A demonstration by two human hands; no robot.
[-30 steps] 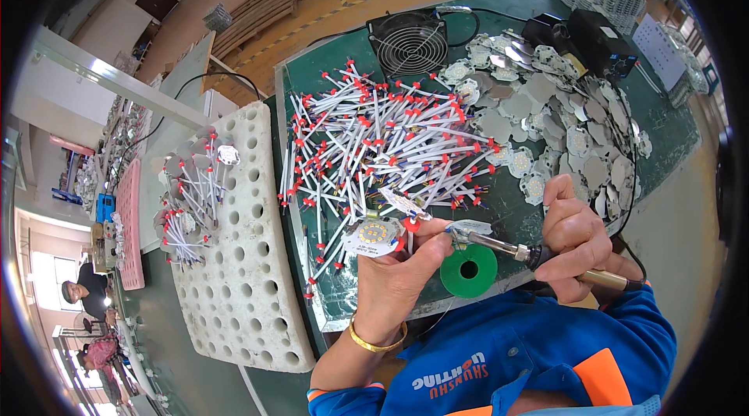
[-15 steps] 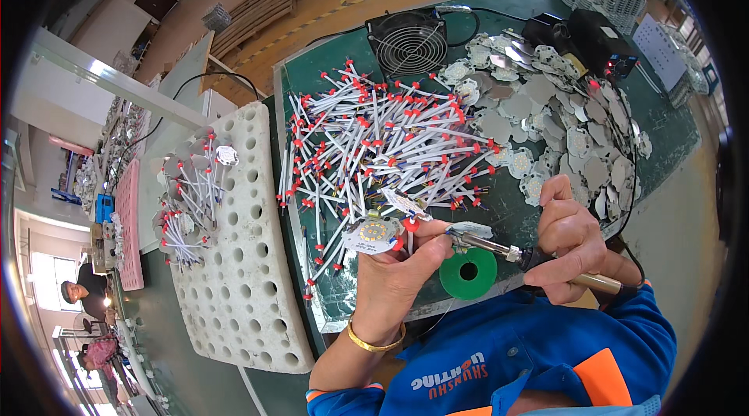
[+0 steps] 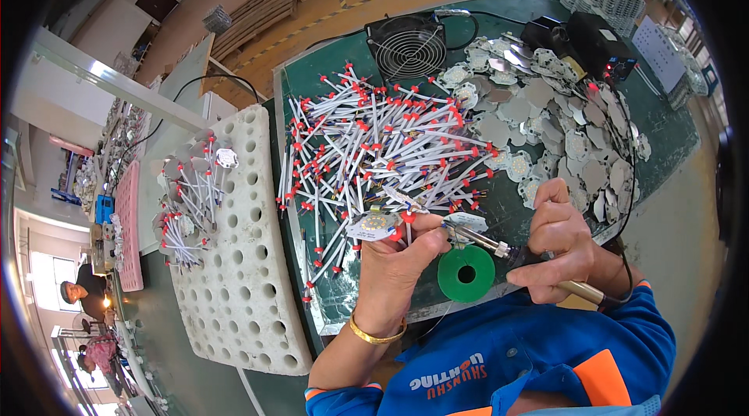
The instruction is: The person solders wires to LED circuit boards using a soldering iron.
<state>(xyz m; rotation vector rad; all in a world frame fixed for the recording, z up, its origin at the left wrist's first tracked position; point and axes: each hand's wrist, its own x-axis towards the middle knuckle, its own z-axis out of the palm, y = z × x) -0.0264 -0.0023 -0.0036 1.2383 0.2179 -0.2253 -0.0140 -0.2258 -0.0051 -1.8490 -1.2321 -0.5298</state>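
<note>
My left hand [image 3: 396, 269] is closed around several wired LED boards. One round white board with yellow LEDs [image 3: 373, 226] juts out at its left, and another white board [image 3: 468, 221] sticks out past its fingertips. Red rings on white cables show between the fingers. In my right hand [image 3: 558, 238] is a soldering iron [image 3: 482, 241], its metal tip pointing left at the board by my left fingertips. Whether the tip touches is too small to tell. Just below it lies a green solder spool [image 3: 446, 282].
White cables with red rings [image 3: 367, 135] are heaped ahead. Loose LED boards [image 3: 538, 96] pile up at right, near a black soldering station [image 3: 597, 42]. A black fan [image 3: 406, 49] stands at the back. At left, a white foam tray with holes [image 3: 234, 291] holds wired boards.
The boards in my left hand have tilted, so the round one shows flatter. My right hand and the soldering iron have shifted slightly left.
</note>
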